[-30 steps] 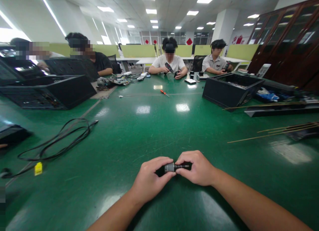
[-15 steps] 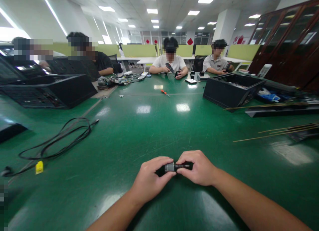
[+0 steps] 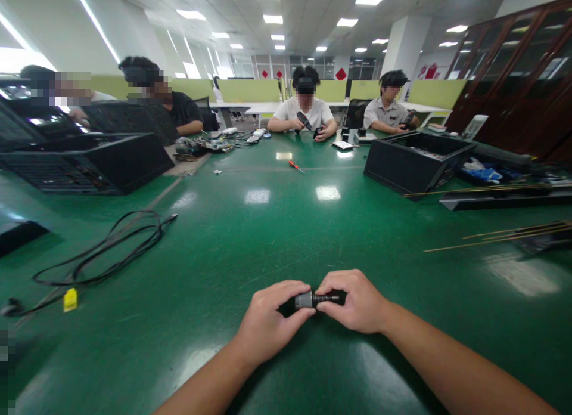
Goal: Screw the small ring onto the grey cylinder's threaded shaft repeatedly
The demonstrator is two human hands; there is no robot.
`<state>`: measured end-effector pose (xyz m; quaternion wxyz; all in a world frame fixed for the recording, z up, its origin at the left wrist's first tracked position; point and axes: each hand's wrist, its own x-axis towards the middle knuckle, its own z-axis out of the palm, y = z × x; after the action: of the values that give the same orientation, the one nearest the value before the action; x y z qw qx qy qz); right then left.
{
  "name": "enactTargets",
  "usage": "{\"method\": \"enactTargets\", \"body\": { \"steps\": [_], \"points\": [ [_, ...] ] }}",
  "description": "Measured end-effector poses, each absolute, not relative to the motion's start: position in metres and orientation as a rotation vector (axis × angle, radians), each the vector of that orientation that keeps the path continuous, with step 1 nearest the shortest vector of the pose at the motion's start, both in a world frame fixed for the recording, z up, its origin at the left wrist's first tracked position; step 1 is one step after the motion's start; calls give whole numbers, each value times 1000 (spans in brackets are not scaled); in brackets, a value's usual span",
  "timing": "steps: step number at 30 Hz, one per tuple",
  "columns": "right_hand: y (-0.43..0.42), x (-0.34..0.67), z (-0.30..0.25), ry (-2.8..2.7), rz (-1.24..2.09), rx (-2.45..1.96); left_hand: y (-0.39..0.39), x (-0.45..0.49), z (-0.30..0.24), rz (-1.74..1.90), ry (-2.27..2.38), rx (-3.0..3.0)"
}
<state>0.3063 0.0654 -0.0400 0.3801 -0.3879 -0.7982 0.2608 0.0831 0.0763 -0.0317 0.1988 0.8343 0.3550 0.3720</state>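
Over the near part of the green table, my two hands pinch a small part from either side: a grey cylinder [image 3: 304, 300] with a dark, ribbed shaft [image 3: 320, 299] that narrows to a thin tip on the right. The cylinder sits between the thumb and fingers of my left hand [image 3: 272, 316]. My right hand [image 3: 353, 302] closes its thumb and forefinger on the shaft beside the cylinder. What kind of part it is, I cannot make out. The part lies roughly level, its left end partly hidden by my left hand.
Black computer cases stand at the left [image 3: 89, 164] and right [image 3: 411, 164]. A looped black cable [image 3: 120, 266] with a yellow tag [image 3: 70, 300] lies left. An orange screwdriver [image 3: 294, 164] is mid-table. Thin rods [image 3: 491, 239] reach in from the right. Several people sit around the table.
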Motion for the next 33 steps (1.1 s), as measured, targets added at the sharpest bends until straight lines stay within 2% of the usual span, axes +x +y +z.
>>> {"method": "enactTargets", "body": {
  "steps": [33],
  "points": [
    [66,307,-42,-2052,616,-1042,79,82,-31,1065,996,2332]
  ]
}}
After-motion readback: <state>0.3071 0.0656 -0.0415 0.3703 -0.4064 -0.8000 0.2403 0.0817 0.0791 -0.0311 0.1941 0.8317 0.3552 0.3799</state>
